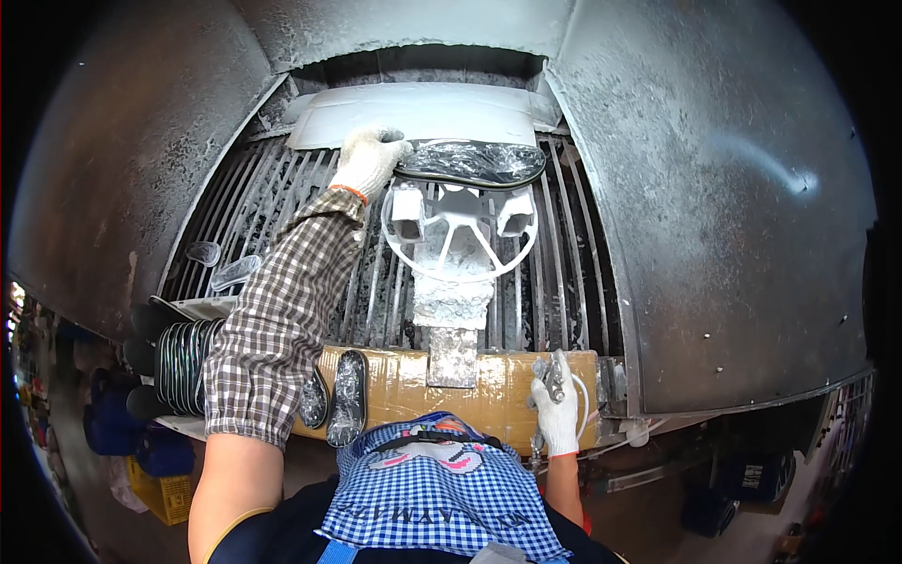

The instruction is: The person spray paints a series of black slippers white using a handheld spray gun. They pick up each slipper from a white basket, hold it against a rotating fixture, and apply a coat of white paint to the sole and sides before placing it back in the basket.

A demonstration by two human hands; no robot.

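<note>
The left hand (368, 160), gloved in white, reaches far into the spray booth and grips the left end of a glossy black shoe sole (473, 162). The sole lies on top of a paint-caked white wheel-shaped stand (458, 226) above the metal grate (282, 202). The right hand (556, 404), also gloved, is closed around a spray gun (548, 376) at the near right, by the cardboard-wrapped ledge (404, 390). Two more black soles (346, 397) rest on that ledge's left part; a stack of soles (180, 365) sits farther left.
</note>
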